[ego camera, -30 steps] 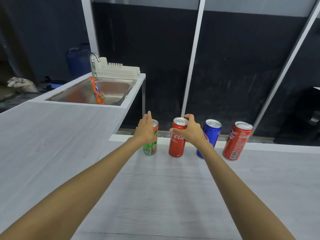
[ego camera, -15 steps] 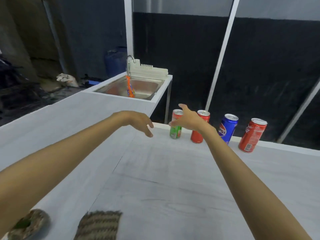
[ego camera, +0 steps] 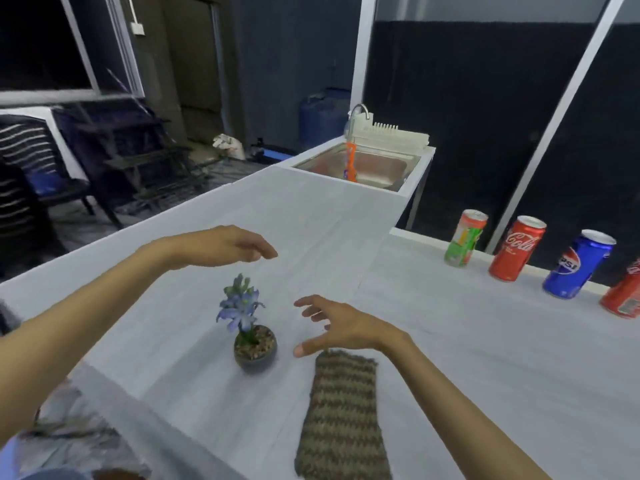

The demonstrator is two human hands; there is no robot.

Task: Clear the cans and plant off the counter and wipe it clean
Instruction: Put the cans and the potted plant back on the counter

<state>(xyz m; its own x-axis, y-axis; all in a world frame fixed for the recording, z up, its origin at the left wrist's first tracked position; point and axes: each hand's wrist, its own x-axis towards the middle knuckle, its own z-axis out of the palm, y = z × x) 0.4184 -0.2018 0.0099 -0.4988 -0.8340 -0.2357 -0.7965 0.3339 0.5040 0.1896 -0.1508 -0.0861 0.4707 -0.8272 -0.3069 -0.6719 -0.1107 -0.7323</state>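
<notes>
The pale grey counter (ego camera: 450,341) is L-shaped. One leg runs to the far side and ends at a steel sink (ego camera: 375,168); the other runs off to the right.

Both forearms reach in from the near edge, bare to the wrist. The left hand (ego camera: 225,247) is raised above the counter with its palm down. Its fingers are loosely extended, point right and hold nothing. The right hand (ego camera: 341,327) is lower, with the fingers spread wide and the thumb stretched left. It is also empty, and hangs over the far end of a brown striped woven cloth (ego camera: 341,417) that lies flat on the near part of the counter.

The plant (ego camera: 254,336) has blue flowers and stands upright in a small dark round pot, near the middle of the counter. It is on the near side of the left hand and just left of the right thumb tip, touching neither hand. The pot is just left of the cloth's far corner and apart from it.

Four cans stand in a row along the far edge of the right leg, well apart from both hands. From left to right they are a green can (ego camera: 464,244), a red can (ego camera: 517,249), a blue can (ego camera: 576,265) and a second red can (ego camera: 623,299), which is cut off by the right border. All four are upright on the counter.

An orange object (ego camera: 350,162) stands in the sink; I cannot tell what it is.
</notes>
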